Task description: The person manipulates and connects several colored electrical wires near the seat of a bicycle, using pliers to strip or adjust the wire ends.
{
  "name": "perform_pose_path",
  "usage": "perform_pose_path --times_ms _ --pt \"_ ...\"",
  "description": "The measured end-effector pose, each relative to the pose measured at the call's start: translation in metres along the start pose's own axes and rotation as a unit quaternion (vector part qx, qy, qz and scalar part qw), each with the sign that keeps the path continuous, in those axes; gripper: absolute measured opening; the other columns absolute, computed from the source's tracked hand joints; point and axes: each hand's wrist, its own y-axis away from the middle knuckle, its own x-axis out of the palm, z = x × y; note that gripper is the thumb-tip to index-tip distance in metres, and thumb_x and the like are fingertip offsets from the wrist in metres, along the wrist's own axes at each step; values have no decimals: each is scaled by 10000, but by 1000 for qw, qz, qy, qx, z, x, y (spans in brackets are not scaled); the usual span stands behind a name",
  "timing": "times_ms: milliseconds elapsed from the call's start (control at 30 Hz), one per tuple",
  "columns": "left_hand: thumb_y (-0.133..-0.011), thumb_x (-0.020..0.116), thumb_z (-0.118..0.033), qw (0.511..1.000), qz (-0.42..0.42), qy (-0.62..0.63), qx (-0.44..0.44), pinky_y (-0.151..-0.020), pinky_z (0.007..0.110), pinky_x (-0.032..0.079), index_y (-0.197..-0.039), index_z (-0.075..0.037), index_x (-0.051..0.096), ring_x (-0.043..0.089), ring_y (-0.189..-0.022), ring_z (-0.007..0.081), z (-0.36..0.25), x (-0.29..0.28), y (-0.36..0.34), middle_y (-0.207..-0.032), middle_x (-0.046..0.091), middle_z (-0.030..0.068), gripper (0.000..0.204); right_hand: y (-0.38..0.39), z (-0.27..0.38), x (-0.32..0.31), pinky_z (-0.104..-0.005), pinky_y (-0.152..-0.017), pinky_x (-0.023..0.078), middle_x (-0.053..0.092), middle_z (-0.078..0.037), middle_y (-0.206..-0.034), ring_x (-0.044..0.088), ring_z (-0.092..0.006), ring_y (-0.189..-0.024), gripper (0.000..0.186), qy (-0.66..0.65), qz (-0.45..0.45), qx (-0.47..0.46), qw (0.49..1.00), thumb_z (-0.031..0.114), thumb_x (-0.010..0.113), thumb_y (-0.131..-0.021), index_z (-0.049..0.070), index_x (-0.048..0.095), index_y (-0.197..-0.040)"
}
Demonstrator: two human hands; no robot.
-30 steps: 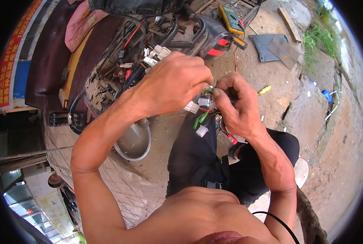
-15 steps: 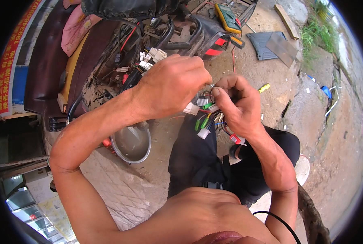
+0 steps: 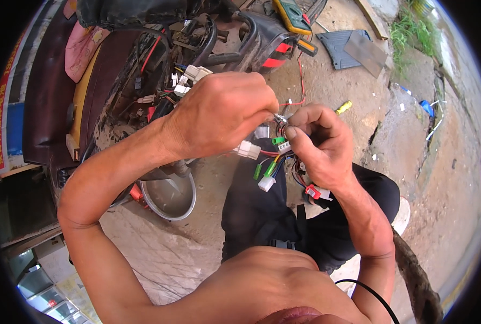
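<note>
so the left hand (image 3: 219,110) is curled nearly closed, thumb and finger pinching one end of a tiny metal tip (image 3: 281,117). right hand (image 3: 326,146) has thumb and first finger almost together on the other end, a roundish gap behind them, other fingers partly hidden. the tip sits right between the two hands, up above the dark trouser leg (image 3: 251,216). my worry is that pinch: a piece that small with fingertips only could pop out and land on the gritty ground (image 3: 210,227) (good luck finding it there). the wires (image 3: 297,171) hang loose just under the right hand with a white plug (image 3: 265,183), a green plug (image 3: 271,171) and a red plug (image 3: 312,191), so their weight or a snag could tug a wire loose. pulling the hands apart too hard might bend the metal. can't tell how firmly it's gripped, the fingers cover too much of it.
</note>
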Motion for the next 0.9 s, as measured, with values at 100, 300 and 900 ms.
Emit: perform_pose_path --times_ms 100,300,900 --pt "-837 755 63 1000 0 3 -11 -661 405 518 -954 5 702 664 -769 320 0 0 3 -848 655 129 141 -2 -2 1 -216 -572 392 622 44 -771 512 -11 -664 102 27 -10 -11 1000 28 729 -952 7 652 -1015" --pt "-860 750 51 999 -9 13 -29 -631 388 508 -960 6 705 663 -733 293 1 -2 4 -842 652 128 118 -7 2 8 -197 -559 406 638 44 -773 526 2 -648 126 -31 -17 59 998 56 759 -960 18 655 -1020" --pt "-863 745 4 999 24 27 -15 -679 423 504 -953 -17 670 647 -784 332 -1 -1 6 -851 627 120 119 -3 2 7 -202 -563 398 651 53 -785 519 7 -654 100 -29 19 41 999 30 766 -953 22 691 -1018"
